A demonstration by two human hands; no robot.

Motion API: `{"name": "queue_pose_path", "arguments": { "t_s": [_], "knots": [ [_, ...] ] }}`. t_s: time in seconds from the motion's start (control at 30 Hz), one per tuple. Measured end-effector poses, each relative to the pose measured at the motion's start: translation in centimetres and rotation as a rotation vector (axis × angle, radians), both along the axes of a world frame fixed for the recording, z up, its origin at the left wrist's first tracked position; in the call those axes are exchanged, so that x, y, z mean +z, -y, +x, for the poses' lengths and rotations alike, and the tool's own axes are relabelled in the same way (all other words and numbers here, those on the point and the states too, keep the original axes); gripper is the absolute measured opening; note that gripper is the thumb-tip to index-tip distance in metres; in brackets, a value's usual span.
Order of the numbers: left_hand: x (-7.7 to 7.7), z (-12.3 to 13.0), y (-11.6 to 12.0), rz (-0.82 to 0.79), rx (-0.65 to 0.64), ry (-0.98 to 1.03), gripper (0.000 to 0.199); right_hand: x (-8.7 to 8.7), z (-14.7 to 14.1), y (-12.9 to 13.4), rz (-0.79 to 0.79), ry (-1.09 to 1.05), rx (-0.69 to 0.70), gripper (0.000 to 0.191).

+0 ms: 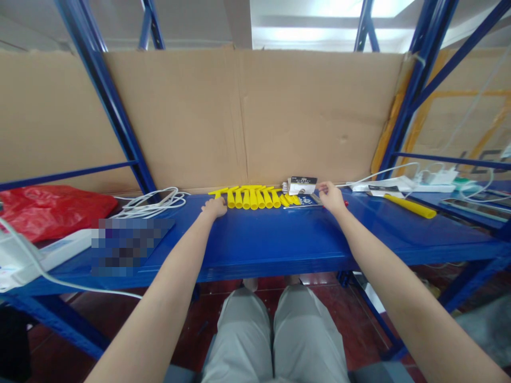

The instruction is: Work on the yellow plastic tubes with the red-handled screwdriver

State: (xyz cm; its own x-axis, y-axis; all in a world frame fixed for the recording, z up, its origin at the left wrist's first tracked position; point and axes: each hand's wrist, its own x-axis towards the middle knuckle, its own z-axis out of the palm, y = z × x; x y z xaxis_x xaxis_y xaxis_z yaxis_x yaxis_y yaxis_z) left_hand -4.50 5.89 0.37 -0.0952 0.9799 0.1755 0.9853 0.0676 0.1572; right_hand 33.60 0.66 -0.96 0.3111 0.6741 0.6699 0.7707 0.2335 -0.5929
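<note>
A row of yellow T-shaped plastic tools with flared handles [254,198] lies along the back of the blue shelf. My left hand [215,207] is closed around the handle of the leftmost yellow T-shaped tool [217,192], whose crossbar shows above the fingers. My right hand [331,197] is at the row's other end, loosely curled with fingers apart, its fingertips beside a stack of black-and-white printed cards [302,185]. Under the stack lie small yellow pieces [289,199] and a dark printed sheet [306,200]. A small red thing [346,203] peeks out beside my right wrist.
Cardboard [239,117] walls off the back of the blue shelf [271,239]. At left are a red plastic bag [56,210], a coiled white cable [159,202] and a blurred-out flat object [128,244]. A long yellow tube [411,206] and white power strips lie at right.
</note>
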Motion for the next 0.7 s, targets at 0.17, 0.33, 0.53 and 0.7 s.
{"name": "queue_pose_path", "arguments": {
  "t_s": [0.17,0.33,0.53,0.7],
  "knots": [
    [1.2,0.1,0.5,0.083,0.041,0.066,0.047,-0.2,0.1,-0.3,0.005,-0.011,0.020,0.022],
    [3.1,-0.8,0.4,0.212,0.051,0.177,0.043,-0.2,0.1,-0.3,-0.008,-0.022,-0.004,0.016],
    [4.8,-1.6,1.1,0.501,0.116,0.521,0.037,-0.3,0.2,-0.3,0.000,-0.013,0.005,0.015],
    [5.2,0.1,1.7,0.601,0.039,0.727,0.041,-0.2,-0.3,-0.1,-0.037,-0.032,0.008,0.016]
  ]
}}
